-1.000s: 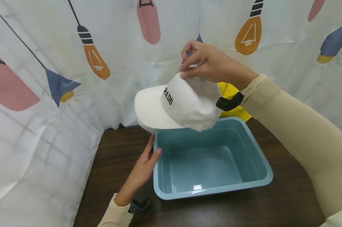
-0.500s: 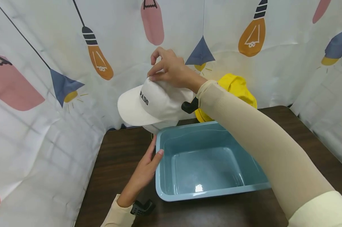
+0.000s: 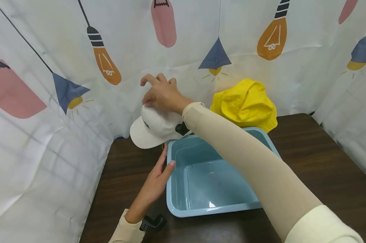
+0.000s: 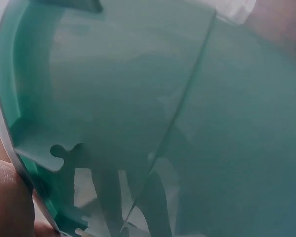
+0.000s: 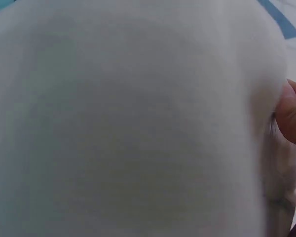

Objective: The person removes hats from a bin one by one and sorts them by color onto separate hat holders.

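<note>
A white baseball cap (image 3: pixel 157 125) with dark lettering on its front hangs at the far left of the blue basin (image 3: pixel 177 213). My right hand (image 3: pixel 163 94) pinches the top of its crown between thumb and fingers. The cap's brim points left, and pale cloth fills most of the right wrist view, with the thumb (image 5: pixel 292 116) at the right edge. My left hand (image 3: pixel 155 180) grips the basin's left rim, thumb over the edge and fingers along the outside. The left wrist view shows the basin's outer wall (image 4: pixel 118 89) close up.
A yellow cloth hat (image 3: pixel 246 104) sits behind the basin at the right. All stands on a dark wooden table (image 3: pixel 316 158). A white curtain (image 3: pixel 183 67) printed with lamps closes off the back and sides. Something small and partly hidden lies under the cap.
My right hand has carried the white cap leftward and then down, behind the basin's left corner. The yellow hat is now in fuller view. My left hand stays on the rim.
</note>
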`<state>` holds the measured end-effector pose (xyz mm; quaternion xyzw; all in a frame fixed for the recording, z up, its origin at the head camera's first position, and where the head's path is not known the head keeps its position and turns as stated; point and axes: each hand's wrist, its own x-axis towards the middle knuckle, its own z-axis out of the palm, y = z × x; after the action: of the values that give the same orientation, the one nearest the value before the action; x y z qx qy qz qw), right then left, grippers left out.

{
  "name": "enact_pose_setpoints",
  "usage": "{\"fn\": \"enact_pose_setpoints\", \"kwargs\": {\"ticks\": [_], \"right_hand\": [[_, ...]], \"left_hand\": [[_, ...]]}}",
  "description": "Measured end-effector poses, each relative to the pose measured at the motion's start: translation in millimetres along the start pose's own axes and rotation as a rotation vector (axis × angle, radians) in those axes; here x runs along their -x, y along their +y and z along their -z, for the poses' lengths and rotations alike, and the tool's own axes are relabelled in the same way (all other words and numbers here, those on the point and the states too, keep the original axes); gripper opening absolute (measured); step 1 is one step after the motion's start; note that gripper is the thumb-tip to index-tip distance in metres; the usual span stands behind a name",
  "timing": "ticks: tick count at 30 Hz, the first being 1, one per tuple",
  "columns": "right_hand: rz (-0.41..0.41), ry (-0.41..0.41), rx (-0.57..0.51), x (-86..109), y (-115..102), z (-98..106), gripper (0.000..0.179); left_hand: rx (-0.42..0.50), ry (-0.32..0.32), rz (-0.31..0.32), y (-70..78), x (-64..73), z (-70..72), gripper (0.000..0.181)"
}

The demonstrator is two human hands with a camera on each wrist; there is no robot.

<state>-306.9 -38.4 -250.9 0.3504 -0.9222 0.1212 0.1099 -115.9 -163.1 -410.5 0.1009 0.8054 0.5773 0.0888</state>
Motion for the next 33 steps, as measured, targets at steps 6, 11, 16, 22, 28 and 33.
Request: {"fn": "enact_pose_setpoints", "kwargs": {"ticks": [6, 11, 16, 22, 28, 33], "right_hand": [[-0.021, -0.071, 0.049, -4.9, -9, -10, 0.016], [-0.041, -0.105, 0.068, -2.1, -6, -12, 0.022], [-0.093, -0.068, -0.026, 6.3, 3, 1, 0.032], [-0.177, 0.057, -0.244, 30.2, 21, 22, 0.039], [-0.275, 0.116, -0.476, 73.3, 44, 25, 0.045], [-0.349, 0.023, -0.552, 101.2, 58, 10, 0.06]], "left_hand": [[0.004, -0.004, -0.015, 0.2, 0.7, 0.1, 0.072], [0.019, -0.013, -0.014, 2.0, 0.5, -1.0, 0.072], [-0.021, -0.011, -0.017, 5.1, -0.2, -0.1, 0.073], [-0.319, 0.176, -0.13, 15.6, 3.1, 12.0, 0.062], [-0.458, 0.536, -0.378, 33.9, -16.2, 47.2, 0.034], [-0.457, 0.611, -0.434, 40.2, -54.2, 78.8, 0.042]]}}
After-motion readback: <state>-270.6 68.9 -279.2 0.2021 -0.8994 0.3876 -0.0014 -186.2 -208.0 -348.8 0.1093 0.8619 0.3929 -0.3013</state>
